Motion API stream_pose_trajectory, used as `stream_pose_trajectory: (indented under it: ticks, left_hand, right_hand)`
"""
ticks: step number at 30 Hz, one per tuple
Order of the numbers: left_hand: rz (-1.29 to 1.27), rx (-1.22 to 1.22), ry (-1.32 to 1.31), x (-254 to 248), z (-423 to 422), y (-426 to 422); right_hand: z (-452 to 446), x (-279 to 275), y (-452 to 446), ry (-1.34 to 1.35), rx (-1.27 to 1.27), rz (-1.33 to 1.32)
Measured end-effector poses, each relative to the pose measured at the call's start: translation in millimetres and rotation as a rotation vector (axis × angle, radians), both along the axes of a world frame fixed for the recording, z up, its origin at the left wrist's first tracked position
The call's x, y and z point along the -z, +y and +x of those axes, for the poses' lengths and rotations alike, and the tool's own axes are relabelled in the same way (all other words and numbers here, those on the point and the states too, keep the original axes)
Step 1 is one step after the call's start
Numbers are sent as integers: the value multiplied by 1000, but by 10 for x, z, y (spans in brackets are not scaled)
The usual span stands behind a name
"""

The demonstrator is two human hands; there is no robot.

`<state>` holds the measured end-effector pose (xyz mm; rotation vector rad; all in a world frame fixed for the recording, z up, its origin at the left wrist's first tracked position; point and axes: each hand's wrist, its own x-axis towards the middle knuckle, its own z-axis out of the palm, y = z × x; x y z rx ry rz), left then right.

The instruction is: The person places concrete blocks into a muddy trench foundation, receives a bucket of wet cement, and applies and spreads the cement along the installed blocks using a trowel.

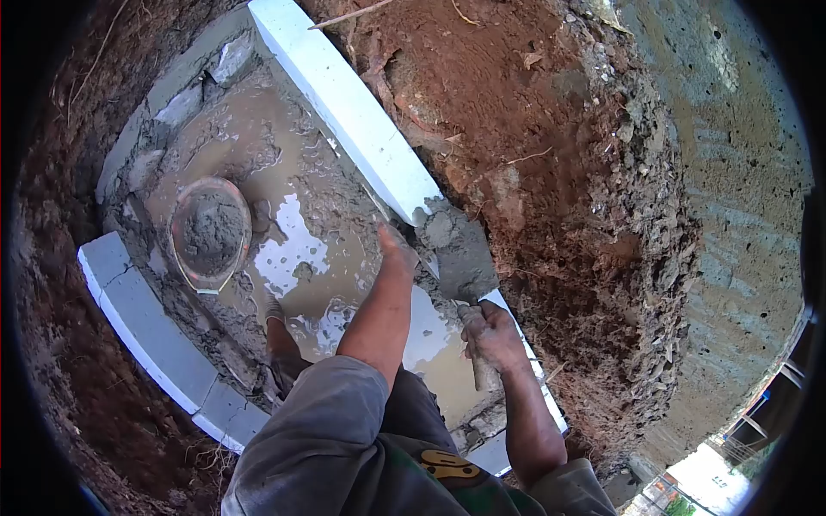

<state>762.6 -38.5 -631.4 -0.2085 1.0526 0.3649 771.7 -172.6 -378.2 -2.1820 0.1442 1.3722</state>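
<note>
My right hand (492,338) is closed around the handle of a trowel (486,376). Grey mortar (462,258) covers the blade area and lies against the near end of a long white block (353,112). Beside that end, on the inner side of the block, is my left hand (396,244). Its fingers are mostly hidden, so I cannot tell whether they grip anything. Further white block (551,402) shows past my right hand, partly covered by my arm.
A round bucket of mortar (209,230) stands in muddy water (292,245) to the left. More white blocks (155,322) line the left edge. Reddish soil (551,172) rises on the right, up to a rough concrete wall (740,215). My legs stand in the pit.
</note>
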Motion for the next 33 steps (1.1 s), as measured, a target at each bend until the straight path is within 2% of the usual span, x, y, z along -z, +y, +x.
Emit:
stream_pose_trajectory:
  ticks: [2,5,9,10,13,14,17,18,21,22,25,28,29,31,33]
  left_hand:
    - [-50,-6,-30,121,-16,-11]
    - [6,-46,-33,486,1,-177]
    - [13,-101,29,345,44,-192]
    - [12,-113,32,310,57,-178]
    - [-57,-88,118,32,71,-95]
    - [-89,-67,157,-58,73,-54]
    - [59,3,37,-71,-28,-60]
    - [36,-3,19,-57,-21,-69]
    - [-17,-10,25,-48,-31,-54]
    - [-27,-8,67,-95,-45,-53]
    - [-20,-43,102,-33,-43,-106]
    - [-6,-52,13,217,-38,-174]
    - [-2,-48,-29,264,-30,-173]
    - [-21,-9,66,-35,-7,-80]
    - [-21,23,147,-71,8,-41]
  right_hand:
    - [62,-28,34,-7,-56,-27]
    - [-49,-224,-69,-278,-316,-129]
    - [-133,-513,-91,-136,-168,-107]
    - [-102,-543,20,-23,-64,-126]
    - [45,-287,242,7,-120,-154]
    - [43,-74,160,-95,-210,-97]
    - [36,160,305,-231,-318,-102]
    - [70,-66,558,-59,-191,-193]
    - [25,-355,459,-14,-137,-179]
    - [-62,-216,99,-162,-240,-108]
    - [-203,-423,-227,-370,-400,-161]
    - [-214,-347,-300,-20,32,-181]
    - [-229,-238,-347,-25,41,-159]
    - [-319,59,-492,-30,66,-119]
    - [-382,238,-597,17,193,8]
